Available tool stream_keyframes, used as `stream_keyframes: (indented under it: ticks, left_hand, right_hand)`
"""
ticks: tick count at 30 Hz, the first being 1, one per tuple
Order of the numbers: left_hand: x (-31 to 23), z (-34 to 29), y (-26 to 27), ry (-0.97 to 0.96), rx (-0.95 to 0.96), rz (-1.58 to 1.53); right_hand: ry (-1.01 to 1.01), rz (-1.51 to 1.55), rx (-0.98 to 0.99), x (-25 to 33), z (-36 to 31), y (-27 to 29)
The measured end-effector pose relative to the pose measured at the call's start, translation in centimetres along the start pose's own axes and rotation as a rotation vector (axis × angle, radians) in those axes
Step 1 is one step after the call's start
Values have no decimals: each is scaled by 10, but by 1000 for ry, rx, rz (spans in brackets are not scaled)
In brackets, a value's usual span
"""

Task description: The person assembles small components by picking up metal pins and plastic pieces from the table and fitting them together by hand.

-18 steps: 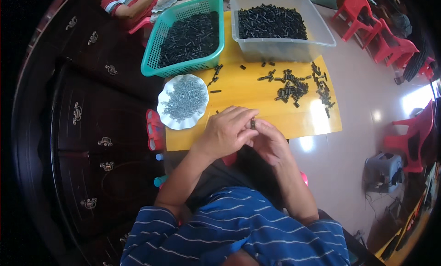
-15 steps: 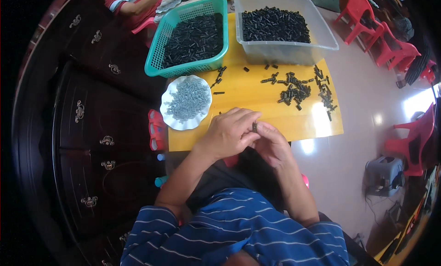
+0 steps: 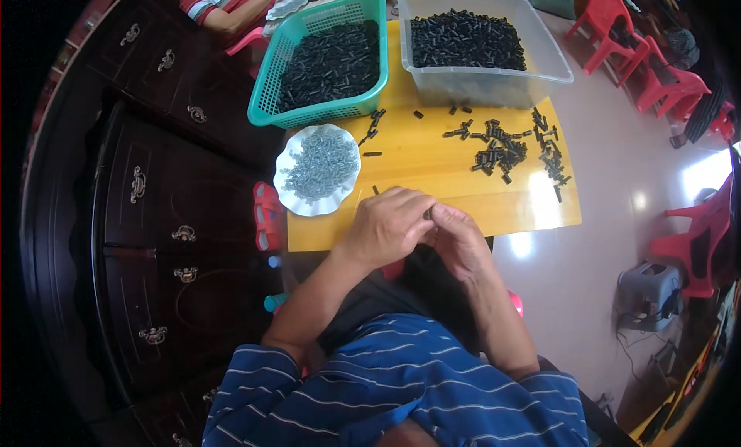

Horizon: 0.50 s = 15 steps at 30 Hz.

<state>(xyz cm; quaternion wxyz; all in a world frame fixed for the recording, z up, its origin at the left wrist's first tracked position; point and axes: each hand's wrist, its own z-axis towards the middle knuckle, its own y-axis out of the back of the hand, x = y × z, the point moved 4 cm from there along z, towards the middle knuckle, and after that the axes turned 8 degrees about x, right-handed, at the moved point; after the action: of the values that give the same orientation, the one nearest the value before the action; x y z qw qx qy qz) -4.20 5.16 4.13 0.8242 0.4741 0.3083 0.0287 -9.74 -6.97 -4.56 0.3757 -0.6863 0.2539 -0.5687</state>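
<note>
Close together above the table's near edge, my two hands work on one small black cylindrical piece. My left hand curls around it from the left, its fingers pressed together. From the other side, my right hand pinches it between thumb and fingers. Most of the piece is hidden by the fingers. Beside my left hand stands a white wavy-rimmed dish heaped with small silvery screw-like parts. Loose black pieces lie in a pile beyond my right hand.
A teal perforated basket and a translucent plastic bin, both full of black pieces, stand at the back of the yellow table. Dark drawers rise at left. Red chairs stand at right. Another person's arm shows at far left.
The small black piece has tilted and sunk further between my fingers, showing less than before. Both hands stay joined in nearly the same place. The whole view has shifted slightly.
</note>
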Motion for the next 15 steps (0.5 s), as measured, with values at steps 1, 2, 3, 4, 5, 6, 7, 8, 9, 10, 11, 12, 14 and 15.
stream_keyframes:
  ticks: [1,2,3,4,5,6,7,8,9,10,11,12,14,15]
  left_hand:
    - [-1,-1,1,11,-6,-2]
    - [-2,-3,0,11,-5,-1]
    - [-2,-4,0,46,6,-33]
    - [-1,-6,-1,80,18,-64]
    - [-4,-8,2,81,18,-63]
    - [-7,-8,5,92,25,-127]
    - [-7,-8,7,103,32,-191]
    - [-5,-9,7,101,34,-192]
    - [-1,-12,8,97,35,-217]
    - [2,-15,9,93,36,-243]
    - [3,-16,11,94,39,-241]
    - [3,-16,14,91,28,-234]
    - [7,-18,19,87,23,-226]
    - [14,-19,20,136,23,-220]
  right_hand:
    - [-2,-7,22,0,0,0]
    - [-2,-5,22,1,-1,-1]
    - [-11,-51,28,4,-1,-5]
    - [-19,-98,33,5,-2,-7]
    - [-20,-96,34,3,-1,-7]
    - [-7,-158,-6,2,-1,-4]
    - [5,-220,-46,1,-1,-3]
    - [7,-219,-49,2,-1,-3]
    - [-2,-225,-36,2,-1,-6]
    - [-10,-231,-23,2,-1,-8]
    - [-10,-227,-23,2,-1,-8]
    - [-42,-245,0,0,-2,-7]
    - [-71,-258,22,-1,-2,-9]
    - [-94,-293,20,-1,-2,-10]
